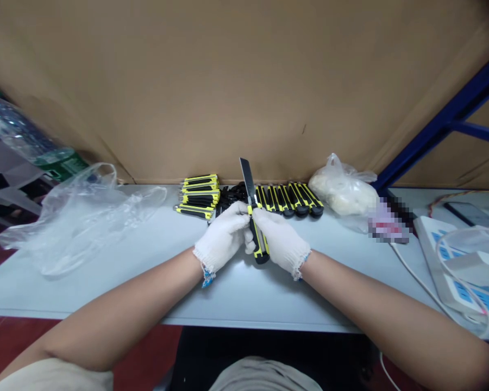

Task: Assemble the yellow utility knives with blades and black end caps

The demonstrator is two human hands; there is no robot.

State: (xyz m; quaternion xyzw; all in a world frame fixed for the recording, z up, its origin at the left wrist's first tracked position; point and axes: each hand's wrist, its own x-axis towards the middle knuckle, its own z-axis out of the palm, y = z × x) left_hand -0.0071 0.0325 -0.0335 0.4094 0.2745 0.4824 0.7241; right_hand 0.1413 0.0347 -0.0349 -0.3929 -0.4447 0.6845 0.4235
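Observation:
Both my hands wear white knit gloves and meet at one yellow-and-black utility knife (259, 241) above the middle of the table. Its dark blade (247, 175) sticks out upward, tilted a little to the left. My left hand (225, 233) is closed on the knife from the left, near where the blade meets the handle. From the right, my right hand (281, 236) grips the handle near its top. Just behind the hands lie a heap of small black parts (233, 195), a stack of knife handles (199, 196) on the left and a row of knives (289, 199) on the right.
A crumpled clear plastic bag (85, 222) lies at the left, beside a large green-labelled bottle (57, 160). At the right are a tied bag with pale contents (344, 190), a white power strip (452, 266), cables and a phone (472, 214). A cardboard wall (244, 92) stands behind.

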